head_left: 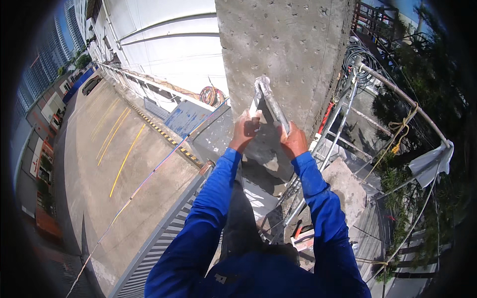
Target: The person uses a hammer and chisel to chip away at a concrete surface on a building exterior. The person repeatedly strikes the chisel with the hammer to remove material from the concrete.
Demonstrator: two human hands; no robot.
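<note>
Trowel pressed flat against the concrete column, left hand and right hand both clamped on it; pitted face above looks unsmoothed.

A metal scaffold platform sits at about 5 o'clock, its grey planks ringed by bent tube rails. On it rests a flat concrete slab, just beside the ladder-like frame that leans toward the pitted concrete column at 12 o'clock. A small red-handled tool lies at the slab's lower edge. A white rag hangs over the rail at 3 o'clock.
</note>
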